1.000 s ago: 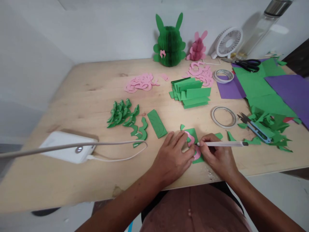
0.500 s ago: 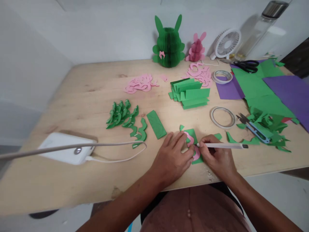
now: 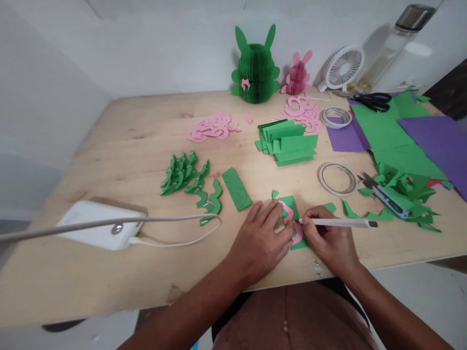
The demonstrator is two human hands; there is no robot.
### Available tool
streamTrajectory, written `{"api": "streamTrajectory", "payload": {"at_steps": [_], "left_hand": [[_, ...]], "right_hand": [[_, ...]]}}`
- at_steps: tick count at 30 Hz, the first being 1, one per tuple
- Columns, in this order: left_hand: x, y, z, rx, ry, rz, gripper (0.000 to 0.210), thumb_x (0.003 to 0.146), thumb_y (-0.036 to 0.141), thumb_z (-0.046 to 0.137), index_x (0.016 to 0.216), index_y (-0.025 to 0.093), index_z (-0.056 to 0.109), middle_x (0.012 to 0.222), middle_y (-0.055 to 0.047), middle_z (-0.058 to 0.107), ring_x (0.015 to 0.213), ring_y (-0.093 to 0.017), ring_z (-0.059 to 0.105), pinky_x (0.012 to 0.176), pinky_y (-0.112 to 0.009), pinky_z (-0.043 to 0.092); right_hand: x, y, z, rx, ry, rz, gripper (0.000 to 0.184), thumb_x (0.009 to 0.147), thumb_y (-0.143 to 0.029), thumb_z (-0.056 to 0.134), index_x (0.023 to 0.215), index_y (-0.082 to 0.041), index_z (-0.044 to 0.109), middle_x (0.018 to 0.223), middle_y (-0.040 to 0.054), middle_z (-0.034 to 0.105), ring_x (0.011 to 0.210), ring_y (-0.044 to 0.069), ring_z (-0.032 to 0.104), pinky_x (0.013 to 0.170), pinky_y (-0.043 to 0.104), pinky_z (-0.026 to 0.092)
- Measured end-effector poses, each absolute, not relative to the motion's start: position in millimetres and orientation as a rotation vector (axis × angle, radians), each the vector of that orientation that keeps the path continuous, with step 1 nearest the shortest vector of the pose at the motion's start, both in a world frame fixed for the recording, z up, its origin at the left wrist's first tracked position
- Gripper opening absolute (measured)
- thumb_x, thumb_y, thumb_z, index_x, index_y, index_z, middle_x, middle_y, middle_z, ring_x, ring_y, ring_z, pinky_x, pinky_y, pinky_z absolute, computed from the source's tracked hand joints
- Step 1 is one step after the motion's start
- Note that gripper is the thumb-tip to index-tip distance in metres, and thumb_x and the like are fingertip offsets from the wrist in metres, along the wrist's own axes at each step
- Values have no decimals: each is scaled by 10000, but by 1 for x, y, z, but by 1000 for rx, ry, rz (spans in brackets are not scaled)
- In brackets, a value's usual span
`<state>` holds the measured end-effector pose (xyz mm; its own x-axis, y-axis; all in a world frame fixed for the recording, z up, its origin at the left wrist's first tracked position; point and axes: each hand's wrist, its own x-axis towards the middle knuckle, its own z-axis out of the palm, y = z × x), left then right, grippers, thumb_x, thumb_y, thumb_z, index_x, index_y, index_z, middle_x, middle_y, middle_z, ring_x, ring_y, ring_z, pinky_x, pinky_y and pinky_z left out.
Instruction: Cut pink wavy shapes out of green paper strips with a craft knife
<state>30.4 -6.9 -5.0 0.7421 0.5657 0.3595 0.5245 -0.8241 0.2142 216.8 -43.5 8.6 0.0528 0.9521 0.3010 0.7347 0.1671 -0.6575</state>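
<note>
My right hand (image 3: 331, 237) grips a white pen (image 3: 343, 222), its tip at the edge of a pink curved paper cutout (image 3: 297, 234). That cutout lies on a green paper piece (image 3: 291, 201) near the table's front. Fingers spread, my left hand (image 3: 260, 240) presses down on the cutout and the green piece, hiding part of both. Left of it lies a green rectangle (image 3: 236, 188) with curved lines drawn on it. Wavy green cutouts (image 3: 186, 177) are grouped farther left.
Folded green strips (image 3: 288, 141) lie mid-table, a tape roll (image 3: 337, 179) beside them. Thread snips (image 3: 385, 194) rest on green scraps at right. A white power bank (image 3: 102, 223) with a cable is at left. A green paper bunny (image 3: 257, 73) stands by the wall.
The pen has tilted slightly, its back end a little lower. My left hand stays in place, and the view has shifted very slightly.
</note>
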Motion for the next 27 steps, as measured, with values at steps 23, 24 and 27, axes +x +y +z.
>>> {"api": "streamTrajectory", "payload": {"at_steps": [23, 24, 27], "left_hand": [[30, -7, -5, 2847, 877, 627, 269, 939, 313, 539, 1156, 182, 629, 1299, -175, 557, 1285, -330, 491, 1044, -540, 399], [30, -7, -5, 2847, 874, 626, 271, 937, 312, 542, 1158, 180, 629, 1296, -177, 559, 1284, -332, 492, 1044, -541, 398], [30, -7, -5, 2837, 879, 635, 270, 933, 309, 555, 1159, 185, 631, 1291, -174, 564, 1280, -332, 496, 1049, -541, 392]], "right_hand": [[216, -47, 14, -1644, -1746, 423, 139, 920, -258, 506, 801, -215, 563, 667, -20, 600, 562, 117, 549, 528, 235, 426], [216, -47, 14, -1644, -1744, 417, 135, 918, -256, 506, 801, -217, 560, 666, -22, 598, 567, 118, 552, 534, 236, 429], [215, -48, 12, -1652, -1732, 414, 138, 918, -259, 494, 799, -223, 554, 663, -23, 587, 571, 119, 551, 543, 242, 432]]}}
